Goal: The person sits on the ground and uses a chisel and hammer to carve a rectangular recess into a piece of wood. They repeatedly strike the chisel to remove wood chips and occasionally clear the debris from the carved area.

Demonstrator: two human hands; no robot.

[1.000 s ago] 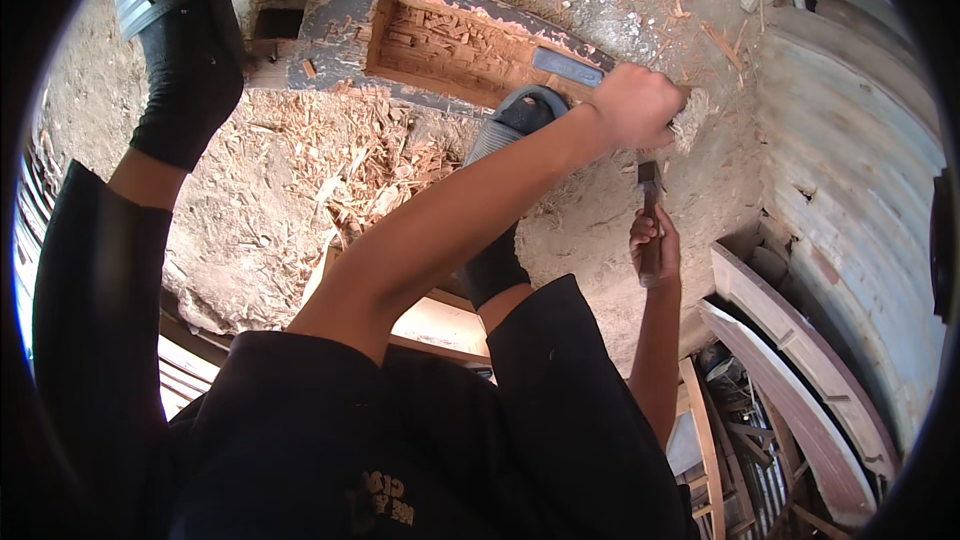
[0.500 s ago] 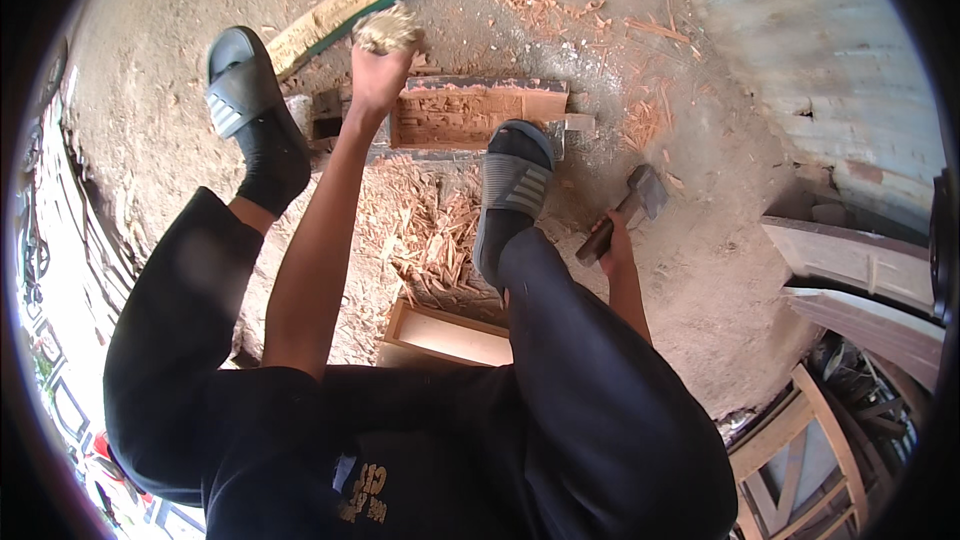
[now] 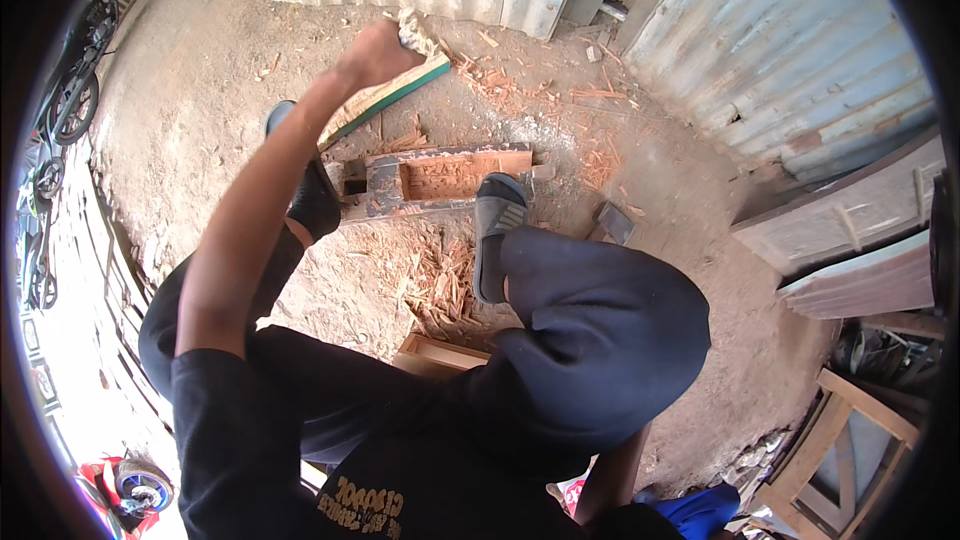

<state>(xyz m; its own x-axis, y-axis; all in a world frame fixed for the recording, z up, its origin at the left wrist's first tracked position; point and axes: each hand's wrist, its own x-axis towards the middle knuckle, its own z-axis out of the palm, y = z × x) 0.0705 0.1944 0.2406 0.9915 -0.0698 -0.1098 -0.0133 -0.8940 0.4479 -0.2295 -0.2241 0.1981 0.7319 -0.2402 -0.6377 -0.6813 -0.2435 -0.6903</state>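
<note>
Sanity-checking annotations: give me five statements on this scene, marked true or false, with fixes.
1. The left hand holds a pale frayed bundle. True.
2. The beam near that hand has a red side. False: the beam's visible long side is green.
3. The dark wooden block has a recess cut into it. True.
4. The right hand is in plain view. False: the right hand cannot be seen.
5. Wood chips lie just left of the right sandal. True.
</note>
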